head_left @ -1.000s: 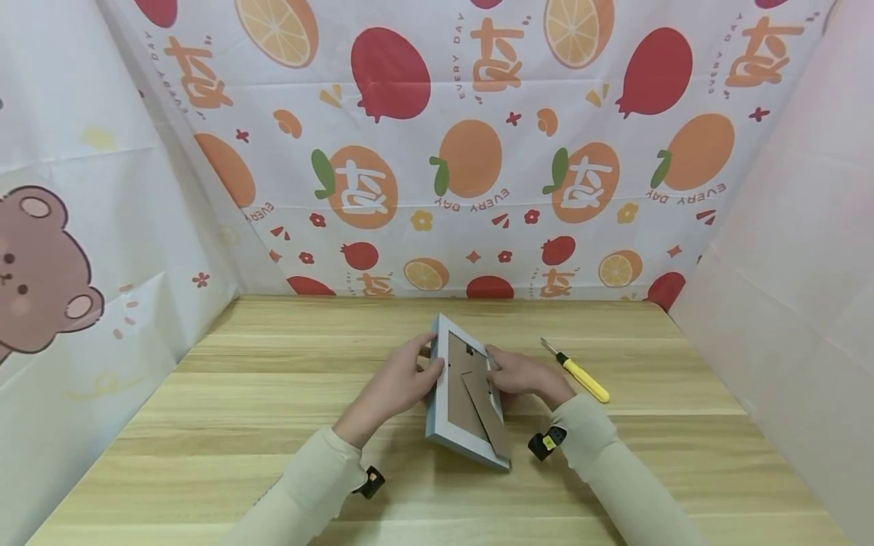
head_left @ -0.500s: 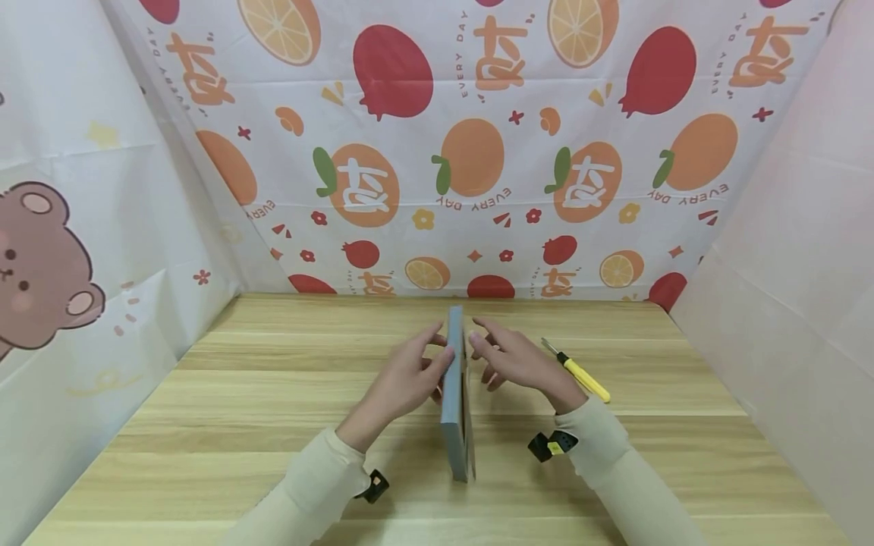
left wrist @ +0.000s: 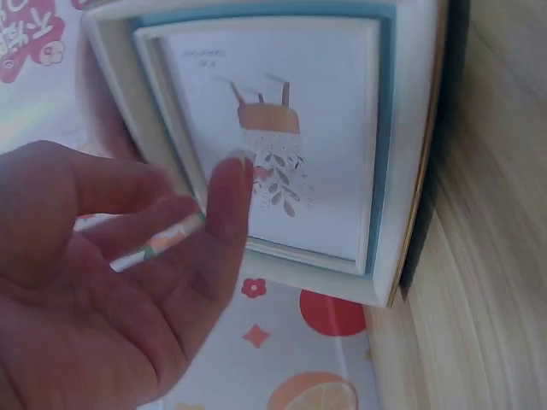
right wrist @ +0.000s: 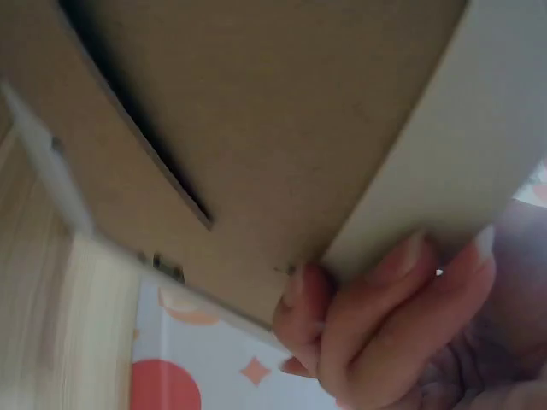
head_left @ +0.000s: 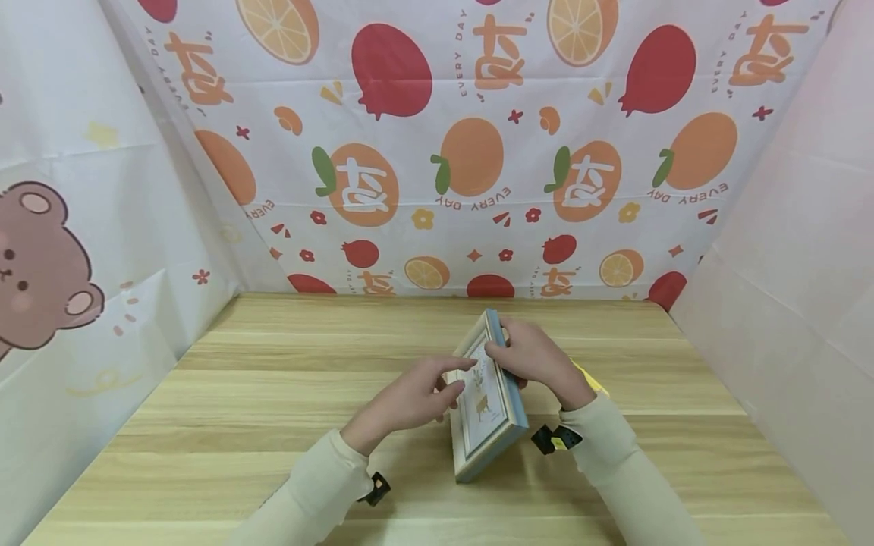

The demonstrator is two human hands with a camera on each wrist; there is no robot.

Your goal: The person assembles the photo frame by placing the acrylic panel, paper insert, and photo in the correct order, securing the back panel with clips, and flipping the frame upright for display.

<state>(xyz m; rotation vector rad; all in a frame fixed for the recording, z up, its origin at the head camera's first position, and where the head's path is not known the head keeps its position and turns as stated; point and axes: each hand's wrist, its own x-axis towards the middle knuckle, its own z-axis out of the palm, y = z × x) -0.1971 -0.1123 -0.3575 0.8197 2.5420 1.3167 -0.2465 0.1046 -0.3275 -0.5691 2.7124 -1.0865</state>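
A picture frame (head_left: 483, 402), cream with blue sides, stands tilted on its edge on the table, its printed picture (left wrist: 282, 171) turned toward the left. My right hand (head_left: 536, 360) grips its right side, thumb at the front; in the right wrist view the right fingers (right wrist: 402, 299) curl onto the back. The brown backing board (right wrist: 282, 128) there carries a stand flap (right wrist: 128, 162). My left hand (head_left: 419, 390) is before the picture with fingers extended, index fingertip overlapping the picture in the head view. In the left wrist view nothing lies in the left hand (left wrist: 128, 256).
A yellow-handled screwdriver (head_left: 590, 379) lies right of the frame, mostly hidden behind the right hand and wrist. The wooden table (head_left: 273, 425) ends at a fruit-print curtain (head_left: 471, 159) at the back. White sheets (head_left: 785, 250) hang at both sides.
The frame has turned from showing its back, through edge-on, to showing its picture side. The left hand has let go of it; the right hand, briefly off it, now grips its right side.
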